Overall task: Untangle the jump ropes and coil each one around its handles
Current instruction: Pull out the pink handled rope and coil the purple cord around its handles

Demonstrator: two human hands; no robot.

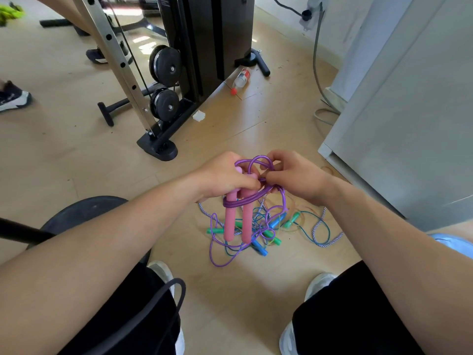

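My left hand [225, 176] grips the tops of two pink handles [236, 219], held side by side and hanging down. Purple rope [242, 202] is wrapped in a few turns around them, with loops standing up above my fingers. My right hand [294, 178] pinches the purple rope beside the handles. The rest of the purple rope trails down into a tangle on the floor [266, 231] of green handles, blue handles, thin blue-green cord and a purple-white striped rope [323, 226].
A black cable machine base [158, 147] with pulleys stands ahead left. A plastic bottle [240, 79] lies on the wooden floor. A white cabinet [399, 129] stands at right. A black weight plate [84, 213] lies by my left knee. Another person's shoe [12, 97] is far left.
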